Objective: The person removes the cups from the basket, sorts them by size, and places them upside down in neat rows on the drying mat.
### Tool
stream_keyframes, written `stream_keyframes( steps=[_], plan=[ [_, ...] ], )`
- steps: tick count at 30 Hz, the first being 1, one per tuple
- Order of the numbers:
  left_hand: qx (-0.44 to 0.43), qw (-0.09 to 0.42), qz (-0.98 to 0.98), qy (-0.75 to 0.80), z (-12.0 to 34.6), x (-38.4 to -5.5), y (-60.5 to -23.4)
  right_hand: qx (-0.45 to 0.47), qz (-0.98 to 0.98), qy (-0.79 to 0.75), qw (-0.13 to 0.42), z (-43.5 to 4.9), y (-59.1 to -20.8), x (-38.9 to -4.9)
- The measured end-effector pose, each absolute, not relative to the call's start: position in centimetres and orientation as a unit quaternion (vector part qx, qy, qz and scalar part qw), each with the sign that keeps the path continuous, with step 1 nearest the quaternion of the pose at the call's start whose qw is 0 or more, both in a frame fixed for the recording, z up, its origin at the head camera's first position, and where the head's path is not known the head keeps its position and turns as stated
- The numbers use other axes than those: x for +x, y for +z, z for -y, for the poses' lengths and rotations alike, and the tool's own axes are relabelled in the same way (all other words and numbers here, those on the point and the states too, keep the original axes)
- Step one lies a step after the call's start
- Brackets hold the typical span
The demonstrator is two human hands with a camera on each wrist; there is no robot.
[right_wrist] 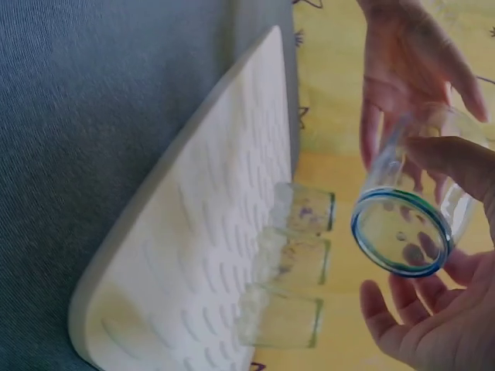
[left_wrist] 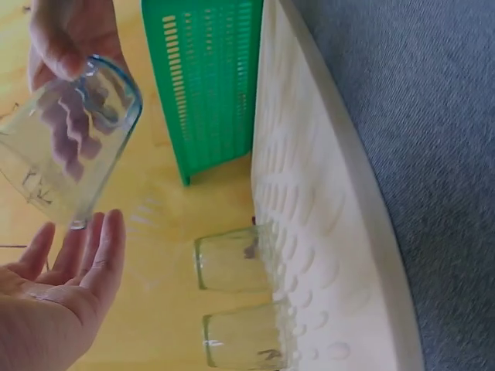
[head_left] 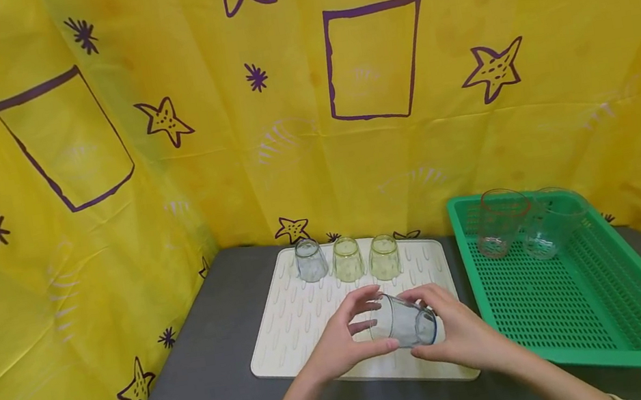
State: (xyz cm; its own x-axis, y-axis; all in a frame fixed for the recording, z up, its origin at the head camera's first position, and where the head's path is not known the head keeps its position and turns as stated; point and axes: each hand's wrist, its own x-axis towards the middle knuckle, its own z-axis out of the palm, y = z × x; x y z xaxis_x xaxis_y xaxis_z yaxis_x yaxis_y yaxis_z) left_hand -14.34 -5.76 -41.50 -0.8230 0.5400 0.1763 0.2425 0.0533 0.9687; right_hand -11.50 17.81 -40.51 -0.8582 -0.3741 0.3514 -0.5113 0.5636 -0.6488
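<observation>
In the right wrist view, the right hand (right_wrist: 456,325) grips a clear tumbler (right_wrist: 390,174), its blue-ringed end towards us, with the left hand (right_wrist: 406,58) at its far end. Beside them, three glasses (right_wrist: 302,259) stand in a row on a ridged white board (right_wrist: 178,239), near its edge by a yellow cloth (right_wrist: 348,325). Grey fabric (right_wrist: 116,100) lies beneath.

1. On the table (head_left: 191,371): mat (head_left: 287,333) left, basket (head_left: 535,306) right.
2. Along the mat's back: three glasses (head_left: 348,261) in a row.
3. In the basket's back end: two tumblers (head_left: 500,228).
4. Above the mat, before the row: another glass (head_left: 403,320).
5. Behind the table: curtain (head_left: 305,181).
</observation>
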Motion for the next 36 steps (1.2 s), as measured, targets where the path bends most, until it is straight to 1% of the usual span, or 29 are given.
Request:
stream_keyframes(
  steps=[5,10,14,17,22,26,29,36],
  plan=[
    [0.273,0.113,-0.746,0.597,5.8,-14.4,-41.4,0.274,0.886,0.360,0.098,-17.8,-40.1,-11.4],
    [0.270,0.114,-0.747,0.596,5.9,-14.5,-41.4,0.275,0.883,0.371,0.080,-17.8,-40.1,-11.4],
    [0.262,0.123,-0.728,0.621,6.0,-14.8,-41.6,0.264,0.868,0.415,0.061,-18.1,-40.5,-11.6],
    [0.253,0.129,-0.697,0.658,6.0,-15.1,-41.8,0.227,0.837,0.496,0.026,-18.2,-40.8,-11.8],
    [0.227,0.128,-0.646,0.717,5.8,-15.3,-41.8,0.119,0.730,0.671,-0.057,-17.6,-41.1,-11.9],
    [0.211,0.120,-0.626,0.741,5.6,-15.1,-41.8,0.055,0.653,0.749,-0.104,-16.7,-41.3,-11.7],
    [0.212,0.113,-0.618,0.748,5.4,-15.0,-41.8,0.036,0.606,0.785,-0.121,-16.2,-41.3,-11.6],
    [0.217,0.117,-0.618,0.747,5.3,-14.9,-41.9,0.033,0.576,0.807,-0.125,-15.9,-41.4,-11.6]
  ],
)
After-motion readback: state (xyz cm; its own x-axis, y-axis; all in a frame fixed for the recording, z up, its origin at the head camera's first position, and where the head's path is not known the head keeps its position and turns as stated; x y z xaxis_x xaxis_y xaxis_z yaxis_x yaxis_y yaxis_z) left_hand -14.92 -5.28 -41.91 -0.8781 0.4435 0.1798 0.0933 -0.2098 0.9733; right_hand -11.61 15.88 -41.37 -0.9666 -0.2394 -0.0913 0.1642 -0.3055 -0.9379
